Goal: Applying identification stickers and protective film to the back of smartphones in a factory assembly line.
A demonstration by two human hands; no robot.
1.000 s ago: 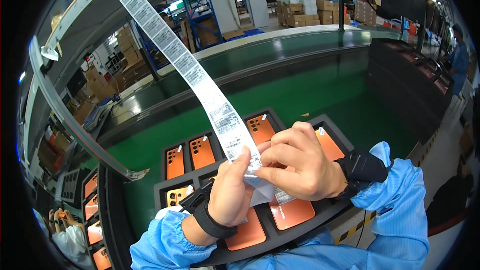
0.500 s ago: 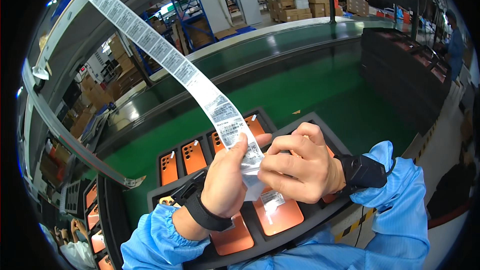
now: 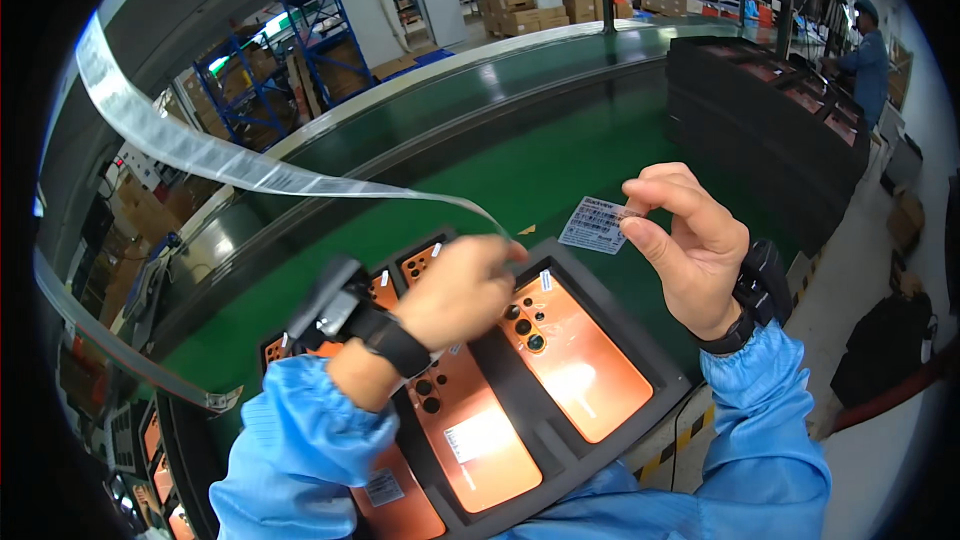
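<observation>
My right hand (image 3: 690, 245) pinches one corner of a printed sticker label (image 3: 592, 226) between thumb and forefinger, holding it up over the green surface. My left hand (image 3: 462, 290), somewhat blurred, is closed at the lower end of a long label strip (image 3: 235, 162), which curves down from the upper left. Below lies a dark foam tray (image 3: 560, 450) with orange phones in its slots. The rightmost phone (image 3: 590, 370) shows no label on its back, while the phone (image 3: 475, 420) beside it bears a white label. Another labelled phone (image 3: 400, 495) is partly hidden by my left arm.
A green conveyor belt (image 3: 520, 175) stretches across in front. Stacked black trays (image 3: 760, 130) stand at the far right, with a person (image 3: 866, 65) in blue beyond them. More phones in trays (image 3: 155, 440) sit at the lower left. A metal rail (image 3: 110, 325) slants along the left side.
My hands have moved apart. A label has come off the strip and is in my right hand, now farther right. The strip sags to the left, and the rightmost phone is uncovered.
</observation>
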